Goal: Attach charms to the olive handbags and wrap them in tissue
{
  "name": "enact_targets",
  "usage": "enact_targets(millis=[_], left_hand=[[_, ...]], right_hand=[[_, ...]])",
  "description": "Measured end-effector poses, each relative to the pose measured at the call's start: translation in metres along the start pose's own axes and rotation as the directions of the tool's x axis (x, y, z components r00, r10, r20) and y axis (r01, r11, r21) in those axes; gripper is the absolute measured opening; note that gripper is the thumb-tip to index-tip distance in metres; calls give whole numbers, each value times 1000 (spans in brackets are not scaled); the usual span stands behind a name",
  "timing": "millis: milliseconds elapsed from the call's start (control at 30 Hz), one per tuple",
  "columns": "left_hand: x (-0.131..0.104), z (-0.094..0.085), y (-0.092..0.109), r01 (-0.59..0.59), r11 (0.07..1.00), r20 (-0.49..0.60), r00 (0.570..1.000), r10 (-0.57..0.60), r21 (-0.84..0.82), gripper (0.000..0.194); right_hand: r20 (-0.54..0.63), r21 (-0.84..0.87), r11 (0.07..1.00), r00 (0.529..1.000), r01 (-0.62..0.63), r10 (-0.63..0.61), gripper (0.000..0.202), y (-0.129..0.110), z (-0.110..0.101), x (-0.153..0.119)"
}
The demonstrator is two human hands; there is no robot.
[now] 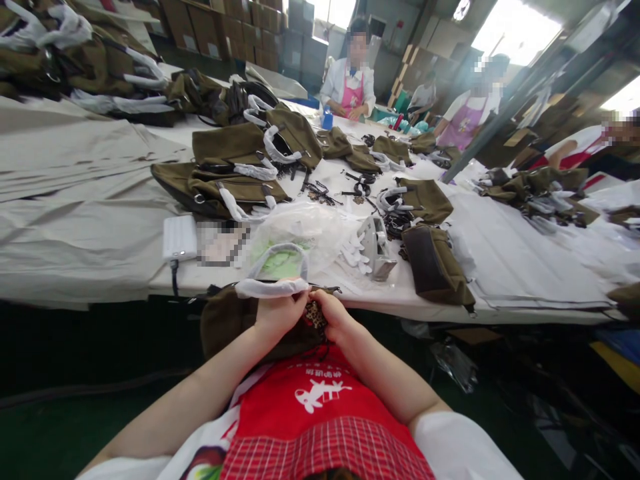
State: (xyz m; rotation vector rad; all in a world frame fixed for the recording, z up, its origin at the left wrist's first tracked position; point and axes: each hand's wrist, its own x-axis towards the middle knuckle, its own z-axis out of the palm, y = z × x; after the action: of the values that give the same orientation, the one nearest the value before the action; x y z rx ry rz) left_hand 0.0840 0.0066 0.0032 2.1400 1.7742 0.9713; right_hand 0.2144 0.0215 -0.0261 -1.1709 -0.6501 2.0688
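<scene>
An olive-brown handbag (pixel 225 323) with white-wrapped handles (pixel 273 288) rests against the table's front edge, close to my body. My left hand (pixel 281 311) is closed at the base of the near handle, its fingertips meeting those of my right hand. Pinched in my right hand (pixel 334 319) is a leopard-print charm (pixel 315 315) with dark cords dangling below it. The exact spot where the fingertips grip is partly hidden. Just beyond the handle lies a clear plastic bag (pixel 300 230) with light green pieces inside.
A metal tape dispenser (pixel 376 247), a white power bank (pixel 180 237) with a cable and several black straps with charms (pixel 320 192) lie on the table. More handbags (pixel 433 263) stand around them. Across the table, a person in a pink apron (pixel 353 93) works; others are at right.
</scene>
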Motion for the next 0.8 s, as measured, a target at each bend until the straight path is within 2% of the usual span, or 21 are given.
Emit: enact_targets(millis=[67, 133, 200, 267, 333, 400, 467, 600, 700, 800], left_hand=[[-3, 0, -6, 46, 992, -17, 999, -49, -117, 22], [-5, 2, -14, 183, 946, 12, 982, -186, -268, 22], [-7, 5, -21, 347, 828, 69, 933, -354, -440, 26], [-9, 7, -26, 433, 692, 114, 882, -457, -577, 30], [-10, 8, -29, 431, 634, 128, 876, -465, -642, 29], [-11, 7, -30, 403, 643, 131, 894, -427, -651, 26], [-11, 7, -29, 380, 657, 122, 907, -404, -651, 25], [-11, 12, -28, 375, 636, 89, 896, -434, -675, 26], [-9, 14, -27, 425, 554, 140, 865, -482, -716, 33], [-6, 11, -28, 471, 480, 189, 831, -523, -740, 41]], right_hand=[[-32, 112, 993, 999, -33, 37, 16, 4, 2, -1], [-43, 205, 978, 998, -39, 49, 16, 8, 4, -2], [-26, 239, 970, 999, -38, 45, 16, 10, 6, -4], [12, 197, 978, 998, -63, 62, 20, 10, 5, -5], [63, 84, 994, 995, -77, 72, 25, 8, 2, -5], [102, -42, 998, 994, -40, 44, 30, 6, -1, -5], [109, -95, 995, 994, 20, -10, 32, 7, -4, -4], [65, 33, 998, 996, 59, -61, 29, 14, -4, -4], [72, 147, 988, 995, 54, -66, 24, 15, -2, -8], [89, 66, 994, 992, 85, -90, 30, 12, -3, -11]])
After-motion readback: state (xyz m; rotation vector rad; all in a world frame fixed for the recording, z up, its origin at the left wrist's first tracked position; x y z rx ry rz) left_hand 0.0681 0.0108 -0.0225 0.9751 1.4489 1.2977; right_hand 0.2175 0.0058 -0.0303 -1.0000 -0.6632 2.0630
